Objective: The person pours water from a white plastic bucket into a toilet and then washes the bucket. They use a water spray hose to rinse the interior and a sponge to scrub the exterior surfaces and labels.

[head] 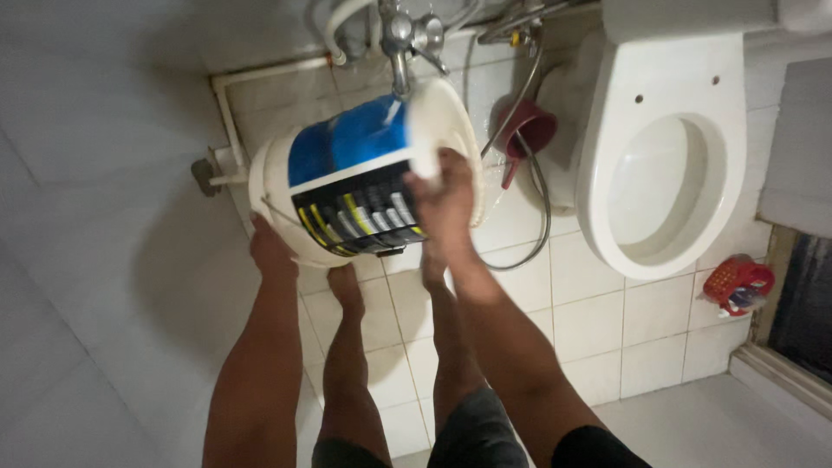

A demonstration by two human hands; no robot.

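Bucket (360,173): tipped sideways under tap (399,52).
Your left hand (270,247): cups base.
Your right hand (446,204): fingers clamp rim.
Risk: wet rim may slip onto tiled floor (589,329).

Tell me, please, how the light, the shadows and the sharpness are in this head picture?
Head view: dim, soft indoor light, brightest on the toilet bowl; a broad shadow lies on the floor tiles left of the legs; the white and blue bucket and the right hand look slightly motion-blurred; wide-angle lens bends the wall edges; no strong glare.
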